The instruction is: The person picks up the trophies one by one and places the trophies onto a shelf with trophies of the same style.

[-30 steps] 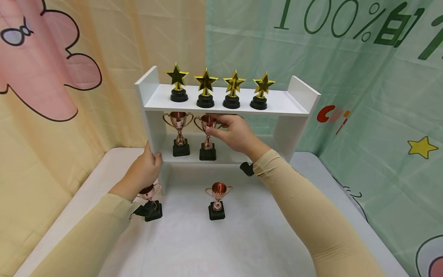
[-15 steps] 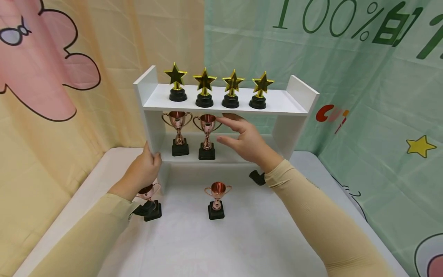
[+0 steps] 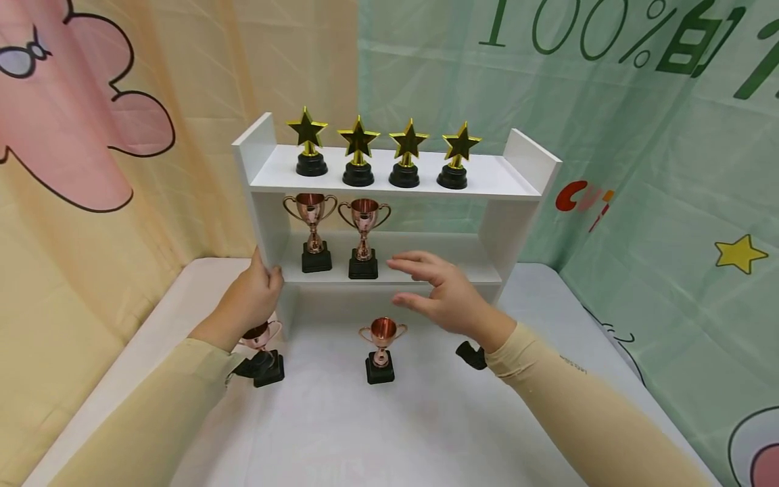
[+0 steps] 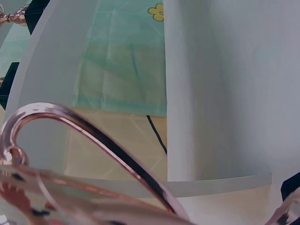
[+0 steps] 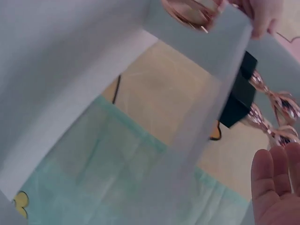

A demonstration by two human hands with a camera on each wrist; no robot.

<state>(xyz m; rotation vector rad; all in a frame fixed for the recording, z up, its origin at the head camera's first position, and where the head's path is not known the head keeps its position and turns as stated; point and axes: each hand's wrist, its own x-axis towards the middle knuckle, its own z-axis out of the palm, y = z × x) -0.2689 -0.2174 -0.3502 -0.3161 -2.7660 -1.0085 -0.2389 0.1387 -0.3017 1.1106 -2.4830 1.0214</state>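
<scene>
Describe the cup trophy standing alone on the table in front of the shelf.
The cup trophy looks like shiny copper-rose metal or plastic: a round open bowl with two curled side handles, a slim stem, a square black base. It stands upright on the white table, before the shelf unit, untouched. The right hand hovers open just above and right of it.

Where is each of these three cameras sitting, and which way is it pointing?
Head: worn on the head, looking forward and down at the white shelf; both sleeved arms, left hand and right hand show.
Left wrist: pressed close to a copper cup trophy, facing the shelf's side panel; no hand shows.
Right wrist: looks up along the shelf boards; right fingertips show.
Shared: the head and right wrist views both show the two copper trophies on the lower shelf.
</scene>
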